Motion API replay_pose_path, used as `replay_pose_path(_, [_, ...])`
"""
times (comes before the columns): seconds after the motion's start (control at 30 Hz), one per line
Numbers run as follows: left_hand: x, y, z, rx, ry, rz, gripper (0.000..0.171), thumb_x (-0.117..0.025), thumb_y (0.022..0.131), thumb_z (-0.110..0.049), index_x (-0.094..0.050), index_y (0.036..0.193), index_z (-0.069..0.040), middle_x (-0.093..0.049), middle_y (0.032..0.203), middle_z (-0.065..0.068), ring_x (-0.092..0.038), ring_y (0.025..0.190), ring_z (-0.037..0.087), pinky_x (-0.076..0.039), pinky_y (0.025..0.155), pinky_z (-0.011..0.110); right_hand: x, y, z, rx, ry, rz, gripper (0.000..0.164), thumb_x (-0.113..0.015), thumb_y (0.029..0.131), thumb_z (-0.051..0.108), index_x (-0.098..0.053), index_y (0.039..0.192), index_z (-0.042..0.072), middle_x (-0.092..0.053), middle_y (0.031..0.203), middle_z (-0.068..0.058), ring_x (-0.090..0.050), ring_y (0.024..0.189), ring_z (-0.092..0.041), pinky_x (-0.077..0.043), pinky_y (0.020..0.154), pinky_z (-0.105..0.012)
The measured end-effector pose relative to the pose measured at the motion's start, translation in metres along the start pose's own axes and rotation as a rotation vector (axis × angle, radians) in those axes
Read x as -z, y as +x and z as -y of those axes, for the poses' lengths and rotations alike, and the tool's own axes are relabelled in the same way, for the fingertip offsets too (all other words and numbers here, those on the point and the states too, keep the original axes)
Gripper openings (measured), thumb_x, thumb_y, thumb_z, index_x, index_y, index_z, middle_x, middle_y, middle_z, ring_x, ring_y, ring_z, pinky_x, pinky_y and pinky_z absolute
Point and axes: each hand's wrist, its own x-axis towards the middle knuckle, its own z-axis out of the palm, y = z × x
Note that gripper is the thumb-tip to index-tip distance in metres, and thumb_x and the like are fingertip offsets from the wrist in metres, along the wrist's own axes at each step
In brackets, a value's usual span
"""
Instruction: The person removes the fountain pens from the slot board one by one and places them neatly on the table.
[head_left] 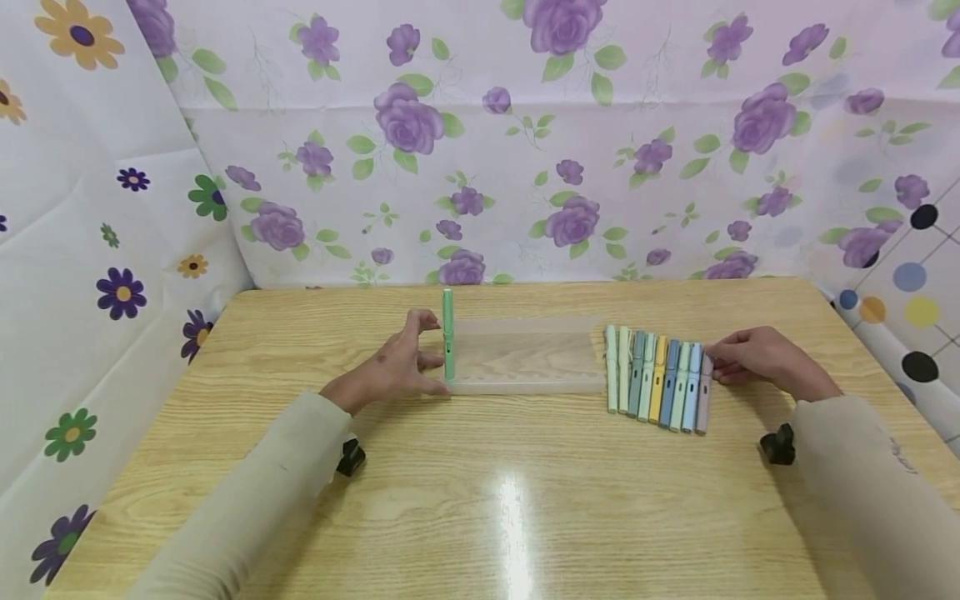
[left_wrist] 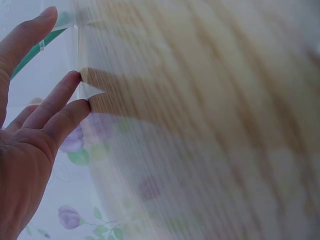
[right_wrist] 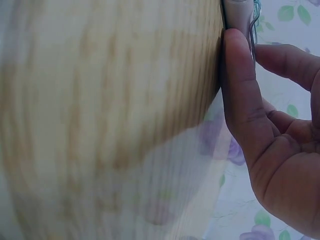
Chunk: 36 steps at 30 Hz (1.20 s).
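A clear tray [head_left: 525, 387] lies mid-table, its left end beside my left hand [head_left: 397, 358]. The hand's thumb and fingers are spread and rather straight, with fingertips at that end in the left wrist view. One green pen [head_left: 448, 333] stands at the tray's left end, close to these fingertips. To the tray's right, several capped pens lie side by side in a slanted row, among them a yellow pen [head_left: 657, 379]. My right hand [head_left: 761, 358] pinches the cap end of the outermost mauve pen [head_left: 704, 400]. In the right wrist view its fingertips partly hide the pen [right_wrist: 239, 15] and its clip.
The wooden table [head_left: 420, 492] carries the tray and pens. A flowered cloth [head_left: 480, 167] hangs behind its back edge, and another patterned cloth [head_left: 97, 217] is at the left. Small black devices [head_left: 777, 445] sit at both wrists.
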Motion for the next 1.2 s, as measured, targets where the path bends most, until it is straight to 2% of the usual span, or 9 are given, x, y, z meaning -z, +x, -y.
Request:
replay_pose_path(0.33, [0.001,0.001,0.001,0.006,0.018,-0.002,0.094,-0.086,0.078,-0.004,-0.017,0.141,-0.008,-0.018,0.159,0.015,-0.057,0.125,0.034,-0.056,0.089,0.042,0.002,-0.002,0.0,-0.006,0.04,0.012,0.061,-0.056,0.103,0.029,-0.039,0.137,-0.019,-0.068,0.103,-0.011,-0.07,0.087,-0.014,-0.059,0.079,-0.033])
replay_pose_path(0.53, [0.001,0.001,0.0,0.005,0.017,-0.001,0.095,-0.087,0.077,-0.005,-0.018,0.141,-0.01,-0.018,0.159,0.015,-0.057,0.125,0.035,-0.055,0.09,0.042,0.009,-0.012,0.007,0.047,0.008,-0.013,0.065,-0.052,0.105,0.034,-0.038,0.138,-0.02,-0.068,0.106,-0.013,-0.069,0.09,-0.016,-0.058,0.082,-0.034])
replay_pose_path(0.67, [0.0,0.001,0.001,0.015,0.01,-0.004,0.094,-0.088,0.076,-0.005,-0.018,0.14,-0.011,-0.018,0.16,0.014,-0.057,0.125,0.034,-0.057,0.085,0.039,0.014,-0.018,0.018,0.1,0.017,-0.026,0.068,-0.05,0.106,0.037,-0.036,0.14,-0.02,-0.066,0.113,-0.017,-0.068,0.094,-0.016,-0.057,0.085,-0.035])
replay_pose_path(0.8, [0.0,0.0,0.002,0.019,0.003,-0.005,0.094,-0.087,0.077,-0.005,-0.019,0.14,-0.011,-0.018,0.16,0.014,-0.056,0.125,0.034,-0.057,0.085,0.039,0.014,-0.022,0.031,0.12,0.073,-0.031,0.067,-0.052,0.105,0.036,-0.036,0.141,-0.018,-0.067,0.111,-0.014,-0.07,0.094,-0.015,-0.057,0.088,-0.035])
replay_pose_path(0.97, [0.0,0.0,0.002,0.007,0.008,-0.007,0.096,-0.087,0.077,-0.005,-0.017,0.142,-0.007,-0.018,0.159,0.017,-0.057,0.125,0.035,-0.057,0.086,0.039,0.011,-0.023,0.047,0.164,0.11,-0.029,0.067,-0.053,0.105,0.037,-0.037,0.143,-0.015,-0.068,0.111,-0.011,-0.07,0.097,-0.015,-0.055,0.09,-0.035])
replay_pose_path(1.2, [0.0,0.0,0.001,0.011,0.0,-0.004,0.093,-0.087,0.077,-0.006,-0.018,0.14,-0.011,-0.018,0.159,0.014,-0.056,0.126,0.035,-0.057,0.085,0.038,0.004,-0.026,0.07,0.247,0.125,-0.03,0.067,-0.056,0.102,0.042,-0.042,0.141,-0.011,-0.069,0.113,-0.011,-0.07,0.101,-0.016,-0.055,0.09,-0.032])
